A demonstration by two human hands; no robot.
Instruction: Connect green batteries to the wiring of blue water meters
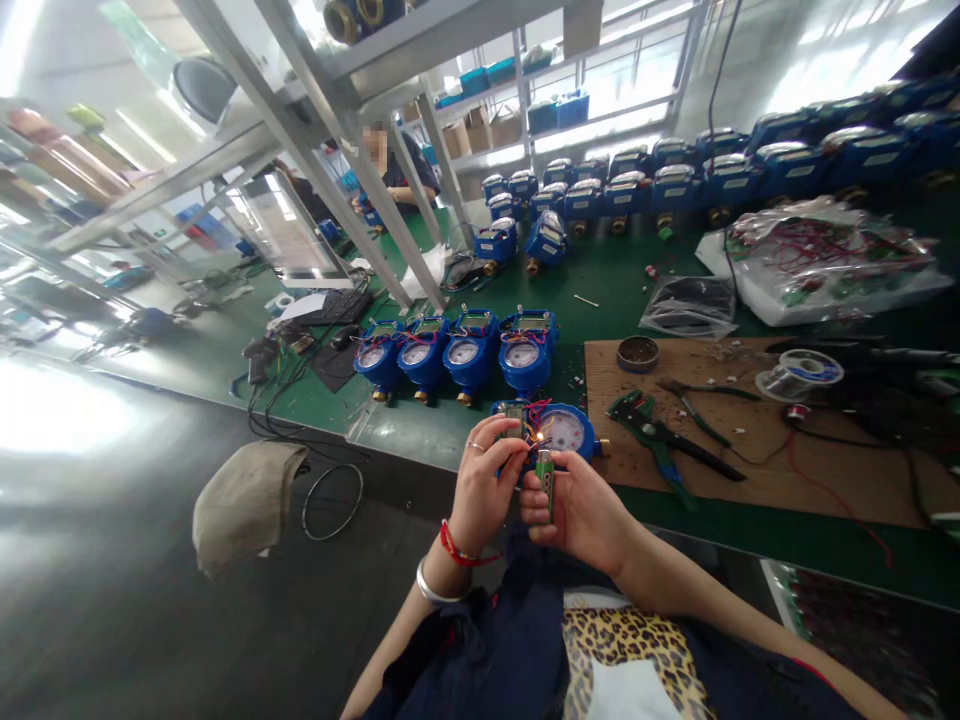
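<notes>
My right hand (577,510) grips a small green lighter (545,475) upright, with a tiny flame at its top. My left hand (487,485) pinches thin red wires (534,418) just above that flame. The wires lead to a blue water meter (566,430) with a round dial and a small circuit board, lying at the near edge of the green bench. Both hands are close together in front of the meter, over my lap.
A row of blue meters (457,355) stands behind. A brown board (750,440) holds green-handled pliers (656,435), a solder spool (799,372) and a small tin (637,352). More meters (675,180) and plastic bags (825,260) lie farther back. A person (397,170) works at the far end.
</notes>
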